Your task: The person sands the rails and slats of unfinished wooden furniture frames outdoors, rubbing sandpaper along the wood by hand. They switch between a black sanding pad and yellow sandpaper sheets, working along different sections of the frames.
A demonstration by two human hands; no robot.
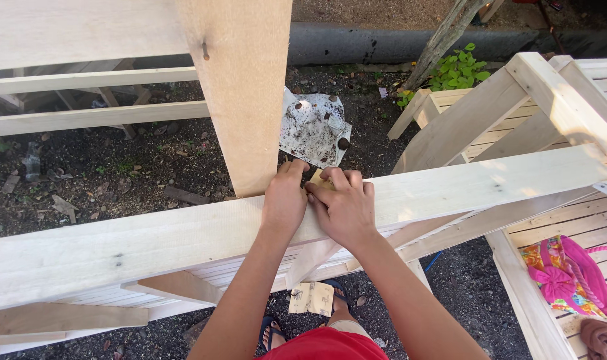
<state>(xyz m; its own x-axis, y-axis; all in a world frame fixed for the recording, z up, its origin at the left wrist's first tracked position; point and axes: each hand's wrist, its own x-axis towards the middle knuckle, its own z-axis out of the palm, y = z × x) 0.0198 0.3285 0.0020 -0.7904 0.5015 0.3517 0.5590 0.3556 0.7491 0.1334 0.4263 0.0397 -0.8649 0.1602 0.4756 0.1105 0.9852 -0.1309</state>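
A long pale wooden rail [150,243] runs across the view from lower left to upper right. Both my hands rest on its top edge near the middle. My left hand [285,200] lies flat with fingers curled over the far edge, beside an upright plank [240,100]. My right hand [343,207] presses a small tan piece of sandpaper [319,178] against the rail; only a corner of the paper shows under the fingers.
A second sandpaper sheet [311,297] lies on the dark ground by my sandalled feet. A dirty white scrap [313,130] lies beyond the rail. More pale wooden frames [557,93] stand at right, one bearing a pink patterned bag [567,273]. Horizontal slats [83,117] stand at left.
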